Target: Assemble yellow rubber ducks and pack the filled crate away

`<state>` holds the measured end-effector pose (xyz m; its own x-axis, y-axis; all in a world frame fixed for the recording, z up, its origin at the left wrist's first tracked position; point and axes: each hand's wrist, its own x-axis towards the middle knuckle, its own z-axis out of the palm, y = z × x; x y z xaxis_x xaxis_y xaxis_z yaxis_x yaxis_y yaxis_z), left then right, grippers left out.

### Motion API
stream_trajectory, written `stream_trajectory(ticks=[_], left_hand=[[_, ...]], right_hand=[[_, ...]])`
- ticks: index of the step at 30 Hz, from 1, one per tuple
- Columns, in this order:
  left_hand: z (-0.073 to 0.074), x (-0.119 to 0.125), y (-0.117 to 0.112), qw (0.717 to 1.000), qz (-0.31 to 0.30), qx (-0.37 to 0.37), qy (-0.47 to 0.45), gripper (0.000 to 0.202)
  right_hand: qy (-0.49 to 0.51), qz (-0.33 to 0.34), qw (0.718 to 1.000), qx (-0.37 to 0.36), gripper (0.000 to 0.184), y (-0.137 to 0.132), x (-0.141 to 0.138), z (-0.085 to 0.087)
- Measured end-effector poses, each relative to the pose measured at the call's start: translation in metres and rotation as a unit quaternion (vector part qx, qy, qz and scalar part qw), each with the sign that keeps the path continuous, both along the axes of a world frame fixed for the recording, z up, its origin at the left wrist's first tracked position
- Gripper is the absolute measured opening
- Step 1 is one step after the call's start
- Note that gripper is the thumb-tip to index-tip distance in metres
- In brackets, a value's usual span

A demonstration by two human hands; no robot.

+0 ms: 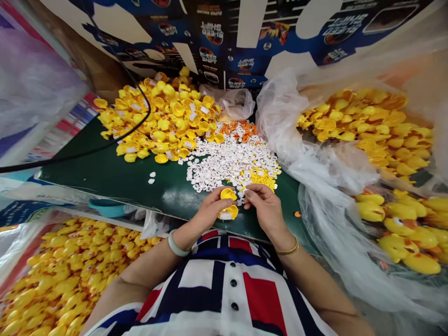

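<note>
My left hand [213, 208] is closed around a yellow plastic duck half-shell [228, 213], its hollow side facing up and a white label inside the lower part. Just to the right, my right hand [264, 204] has its thumb and forefinger pinched together; what sits between them, if anything, is too small to make out. Beyond both hands spreads a heap of small white pieces with dark dots [227, 161]. Small yellow pieces [261, 178] lie at its near right, and orange pieces [241, 130] at its far side.
Yellow duck shells [164, 116] are heaped at the back left of the green table [105, 175], crossed by a black cable [140, 123]. Clear plastic bags [290, 126] with yellow parts stand right. A bin of yellow ducks [77, 270] sits lower left. Printed cardboard [224, 42] stands behind.
</note>
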<state>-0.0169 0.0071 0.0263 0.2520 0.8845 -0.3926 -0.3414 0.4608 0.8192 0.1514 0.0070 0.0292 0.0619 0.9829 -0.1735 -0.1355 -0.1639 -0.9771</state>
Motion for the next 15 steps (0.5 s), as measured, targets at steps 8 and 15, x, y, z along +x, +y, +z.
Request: stream_trajectory(ticks=[8,15], left_hand=[[-0.002,-0.017,0.017,0.996,-0.015,0.003,-0.085,0.043],[-0.02,-0.014,0.043,0.985,-0.086,0.03,-0.145,0.048]], right_hand=[[-0.172,0.089,0.98,0.032,0.029,0.034,0.031,0.011],[-0.471,0.144,0.85,0.187,0.024,0.151,0.043,0.027]])
